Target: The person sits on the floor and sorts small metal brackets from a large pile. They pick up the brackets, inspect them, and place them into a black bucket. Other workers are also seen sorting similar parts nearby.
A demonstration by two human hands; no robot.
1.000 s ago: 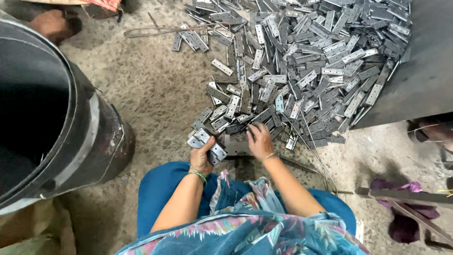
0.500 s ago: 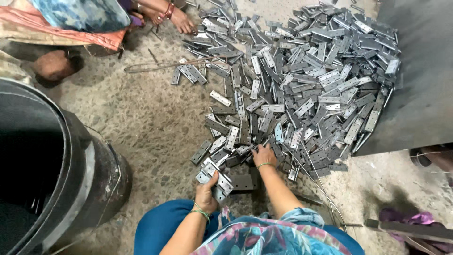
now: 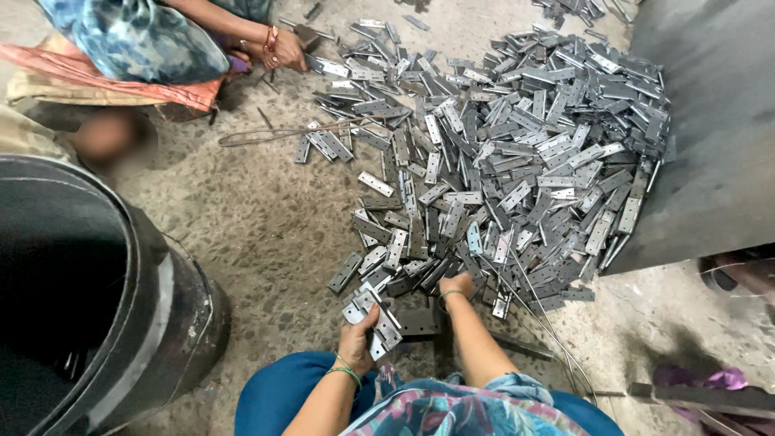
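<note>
At the far left stands a large black drum (image 3: 89, 307) on the concrete floor (image 3: 242, 218), well apart from the work. The left hand (image 3: 361, 343) is raised just above the floor near the person's blue-clad knee (image 3: 282, 396), forearm running up from the lower edge of view, wrist bent back; its grip is clenched around a fanned bundle of flat metal hinges (image 3: 373, 316) whose long axes point up and to the right. Just to the right, the right hand (image 3: 458, 284) reaches forward with a straight forearm, palm down, onto the near edge of the big heap of hinges (image 3: 517, 161). The heap spreads away and to the right from it, so this hand is the nearer one to the loose pieces. Whether its fingers have closed on a hinge I cannot tell; they are buried among the plates. Thin wire rods (image 3: 533, 315) lie slanting just right of that wrist. At the top left, another person's hand (image 3: 286, 50) works at the far edge of the heap.
</note>
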